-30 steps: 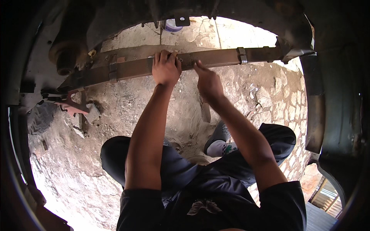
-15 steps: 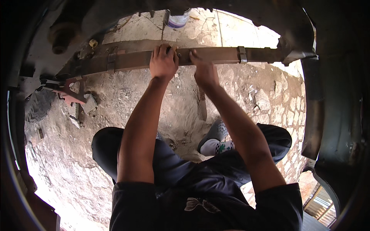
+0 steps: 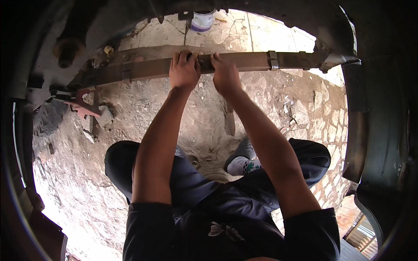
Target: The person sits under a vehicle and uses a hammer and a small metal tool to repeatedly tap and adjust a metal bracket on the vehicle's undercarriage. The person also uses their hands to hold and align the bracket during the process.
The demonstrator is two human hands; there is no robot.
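Note:
A long brown leaf spring (image 3: 252,62) runs across in front of me, with metal clips around it near both ends. My left hand (image 3: 184,75) is closed over its middle, the fingers curled across the far edge. Just to the right, my right hand (image 3: 225,74) presses against the same spring with bent fingers. Its fingertips are partly hidden, so I cannot see whether they pinch a small part. A small gap with a dark spot on the spring separates the two hands.
Dark vehicle parts surround me, including a large bolt end (image 3: 66,54) at upper left and a panel (image 3: 385,108) at right. A white and purple bucket (image 3: 202,21) stands beyond the spring. A reddish metal stand (image 3: 85,105) and a tire (image 3: 48,119) are at left. Stones litter the dirt floor.
My right hand has shifted slightly left along the leaf spring, and its blurred, extended finger has drawn in. My left hand has stayed in place.

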